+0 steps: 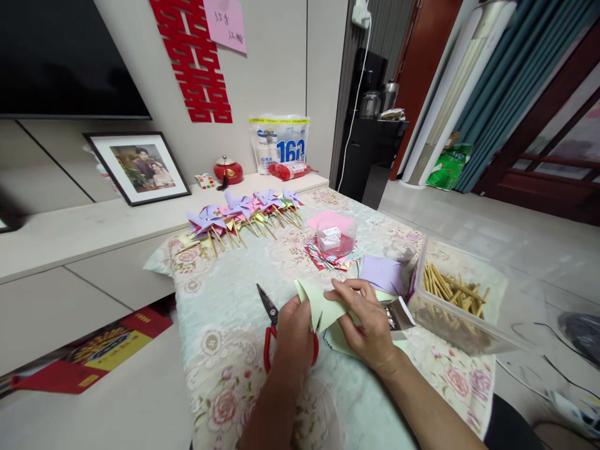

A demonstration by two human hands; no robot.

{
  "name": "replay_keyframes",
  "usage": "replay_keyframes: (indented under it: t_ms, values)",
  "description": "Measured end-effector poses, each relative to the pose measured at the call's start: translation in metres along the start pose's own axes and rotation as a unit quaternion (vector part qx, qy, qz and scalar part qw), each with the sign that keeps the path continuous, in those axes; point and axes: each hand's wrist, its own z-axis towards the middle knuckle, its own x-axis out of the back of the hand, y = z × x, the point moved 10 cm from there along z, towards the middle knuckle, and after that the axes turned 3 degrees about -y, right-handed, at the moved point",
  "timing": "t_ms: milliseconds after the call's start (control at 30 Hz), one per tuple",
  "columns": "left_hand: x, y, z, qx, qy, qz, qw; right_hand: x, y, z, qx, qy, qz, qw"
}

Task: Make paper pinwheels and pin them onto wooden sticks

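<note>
A pale green paper piece (322, 307), slit and partly curled, is held up between my two hands. My left hand (294, 331) pinches its left side, and my right hand (368, 319) grips its right edge with bent fingers. Beneath my left hand lie red-handled scissors (268, 306), blades pointing away. More green sheets (340, 340) lie under my right hand. Beside that hand sits a small open box (398, 314) with shiny metal bits inside. A stack of purple paper (382, 273) lies just beyond.
Several finished paper pinwheels (241, 209) on sticks lie at the table's far left. A clear round container (336, 234) rests on patterned paper. To the right stands a plastic bin (464, 331) of short wooden sticks (450, 290). A floral tablecloth (220, 350) covers the table.
</note>
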Motion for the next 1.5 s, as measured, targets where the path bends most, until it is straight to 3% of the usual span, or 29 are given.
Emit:
replay_keyframes:
  t_ms: [133, 367, 500, 633, 733, 867, 1167, 1367, 1500]
  values:
    - [0.001, 0.014, -0.002, -0.026, 0.016, -0.006, 1.0, 0.0, -0.002, 0.0, 0.011, -0.01, -0.015, 1.0]
    - [0.011, 0.001, 0.004, -0.007, 0.047, 0.008, 0.999, -0.001, -0.003, 0.001, 0.017, -0.011, -0.017, 1.0]
    - [0.026, 0.004, 0.004, -0.03, 0.088, 0.06, 0.994, 0.01, 0.009, 0.0, -0.023, 0.048, -0.02, 0.998]
    - [0.028, 0.013, 0.003, -0.06, 0.088, 0.125, 0.986, 0.024, 0.027, -0.003, -0.095, 0.108, 0.009, 0.99]
    - [0.02, 0.018, 0.002, -0.079, 0.058, 0.178, 0.979, 0.018, 0.034, -0.002, -0.13, 0.074, 0.047, 0.988]
    - [0.01, 0.025, -0.002, -0.112, 0.029, 0.225, 0.967, 0.004, 0.029, 0.001, -0.127, 0.006, 0.066, 0.99]
    - [0.008, 0.006, 0.003, -0.023, 0.017, 0.035, 0.999, -0.011, 0.033, 0.001, -0.166, -0.058, 0.136, 0.975]
    - [0.004, 0.0, 0.002, 0.022, 0.013, 0.02, 0.999, -0.015, 0.037, -0.002, -0.184, -0.053, 0.208, 0.959]
    - [0.0, -0.006, -0.001, 0.061, 0.002, 0.022, 0.998, -0.015, 0.031, 0.001, -0.145, -0.061, 0.239, 0.958]
